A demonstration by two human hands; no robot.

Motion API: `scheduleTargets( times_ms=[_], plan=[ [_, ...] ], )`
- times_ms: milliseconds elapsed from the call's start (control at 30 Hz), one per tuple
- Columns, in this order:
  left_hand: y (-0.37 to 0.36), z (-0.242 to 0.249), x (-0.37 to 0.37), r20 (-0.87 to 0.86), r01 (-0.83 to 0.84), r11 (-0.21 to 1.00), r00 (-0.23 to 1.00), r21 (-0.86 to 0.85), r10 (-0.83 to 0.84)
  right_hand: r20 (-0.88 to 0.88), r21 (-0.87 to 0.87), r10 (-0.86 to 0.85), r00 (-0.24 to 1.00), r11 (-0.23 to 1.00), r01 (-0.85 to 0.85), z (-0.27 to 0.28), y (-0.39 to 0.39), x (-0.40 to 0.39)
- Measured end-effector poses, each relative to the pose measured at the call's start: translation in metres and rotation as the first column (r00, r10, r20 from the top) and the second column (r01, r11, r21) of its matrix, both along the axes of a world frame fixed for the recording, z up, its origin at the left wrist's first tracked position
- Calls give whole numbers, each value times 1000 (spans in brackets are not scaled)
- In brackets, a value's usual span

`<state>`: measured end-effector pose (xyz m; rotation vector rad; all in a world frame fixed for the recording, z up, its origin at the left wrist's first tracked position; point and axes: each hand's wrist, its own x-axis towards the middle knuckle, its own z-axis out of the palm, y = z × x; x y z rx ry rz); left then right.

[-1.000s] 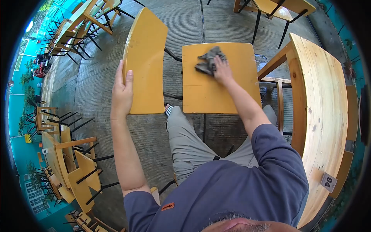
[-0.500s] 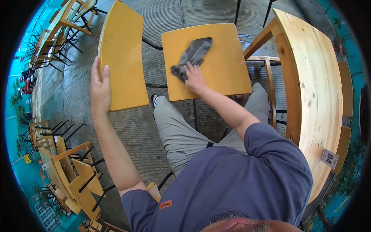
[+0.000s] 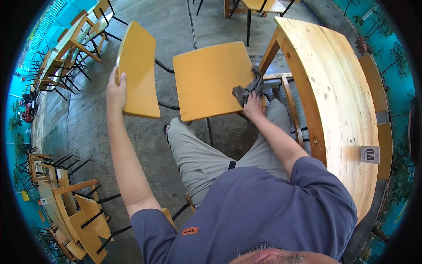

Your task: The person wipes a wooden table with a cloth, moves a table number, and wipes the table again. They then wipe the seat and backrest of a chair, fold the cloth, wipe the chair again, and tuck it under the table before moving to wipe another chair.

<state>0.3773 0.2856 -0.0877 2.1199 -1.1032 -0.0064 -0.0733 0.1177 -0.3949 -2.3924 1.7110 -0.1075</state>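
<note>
A chair with a yellow wooden seat (image 3: 211, 79) and a yellow backrest (image 3: 140, 70) stands in front of me. My left hand (image 3: 116, 94) is closed on the outer edge of the backrest, thumb on the near face and fingers partly hidden behind it. At the seat's right front corner, my right hand (image 3: 253, 105) holds a crumpled dark grey cloth (image 3: 250, 90), which lies over the seat's right edge. Part of the cloth reaches up toward the table leg.
A wooden table (image 3: 338, 88) with a number sign (image 3: 369, 155) stands close on the right, chairs (image 3: 373, 83) beyond it. More tables and chairs (image 3: 94, 215) line the left side. Another chair (image 3: 266, 5) is at the top. My legs straddle the floor before the seat.
My right hand and the cloth have moved from the middle-left of the seat to its right edge. My left hand stays on the backrest. The view has shifted a little.
</note>
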Motion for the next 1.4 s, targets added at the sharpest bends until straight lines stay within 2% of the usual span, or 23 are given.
scheduleTargets(
  times_ms=[67,167,233,267,300,333,367,400,433,467,533,633,700,800,833,900,933,1000,1033,1067,1100,1300,1400],
  plan=[
    [-4,-4,4,29,-2,996,1000,-84,5,67,30,125,990,991,-128,18,37,12],
    [4,4,-8,19,-60,997,998,-55,61,62,16,257,964,966,-259,32,75,13],
    [5,11,-14,32,-71,997,997,-11,72,281,91,303,910,936,-340,37,77,8],
    [5,14,-16,49,-68,997,996,-30,69,293,67,306,906,939,-338,46,71,8],
    [6,16,-18,102,-78,997,992,-15,80,482,306,56,875,924,-228,68,65,6],
    [5,11,-17,151,-88,996,985,7,86,580,548,-229,782,820,-166,77,61,3],
    [4,5,-12,236,-61,998,970,-22,65,763,395,-235,603,907,-146,83,61,3],
    [3,6,-13,244,-51,998,968,-24,55,843,451,-357,401,877,-166,88,53,1],
    [2,6,-15,298,-46,999,954,-5,46,766,565,-474,435,819,-101,157,63,-8],
    [3,6,-16,346,-46,999,938,14,38,855,423,-365,368,902,-89,174,59,-17],
    [3,6,-18,396,-46,999,917,4,41,911,395,-374,175,913,-102,242,67,-40],
    [4,6,-16,482,-71,995,876,74,27,987,130,-130,92,991,4,336,95,-87],
    [1,12,-18,549,-130,967,835,220,-13,992,-21,-2,126,983,185,390,126,-112],
    [-4,18,-25,639,-211,922,767,324,-48,913,-266,148,381,923,279,416,143,-168],
    [-11,10,-25,633,-181,926,771,331,-75,835,-336,148,531,900,277,420,149,-183],
    [-28,-2,-25,808,-359,915,586,184,68,615,-407,48,787,874,265,413,156,-214],
    [-36,-2,-35,807,-339,921,588,192,48,473,-410,-46,880,872,267,400,157,-229],
    [-53,-1,-62,743,-68,993,668,97,-27,191,-287,-147,971,937,199,348,148,-275],
    [-61,5,-85,742,-48,993,669,106,-47,58,-222,-183,981,956,191,316,148,-293],
    [-68,13,-111,536,113,977,822,178,-193,-76,-149,-205,976,970,192,297,154,-303],
    [-78,15,-128,287,279,938,899,207,-331,-11,-165,-207,978,965,203,296,158,-300],
    [-174,-28,-205,-4,611,784,789,115,-614,88,-242,-233,969,938,247,293,165,-287],
    [-227,-32,-259,56,736,677,677,-30,-734,98,-208,-267,959,937,282,306,162,-279]
  ],
)
